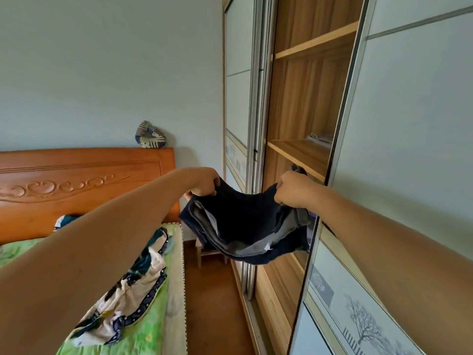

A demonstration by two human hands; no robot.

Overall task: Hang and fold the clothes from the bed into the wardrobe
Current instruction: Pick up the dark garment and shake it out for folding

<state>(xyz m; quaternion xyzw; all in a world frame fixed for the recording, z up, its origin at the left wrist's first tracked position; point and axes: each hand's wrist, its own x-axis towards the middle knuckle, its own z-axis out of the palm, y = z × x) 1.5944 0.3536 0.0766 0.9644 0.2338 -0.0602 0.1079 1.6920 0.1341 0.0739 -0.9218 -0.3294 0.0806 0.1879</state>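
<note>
Left grip (206, 184): I see the fingers curled, pinching one top edge of the dark garment (245, 221).
Right grip (291, 190): clenched on the opposite edge.
Dark garment: in the air, sagging between both grips, just in front of the open wardrobe (302, 152).
Bed (153, 326): a patterned cloth (133, 278) lies crumpled on the green sheet.

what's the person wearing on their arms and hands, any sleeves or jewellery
Nothing shows on either arm: no sleeves, watch or bracelet as far up as the picture reaches. The left hand and right hand are ungloved, and no ring can be made out on the parts in view.
</note>
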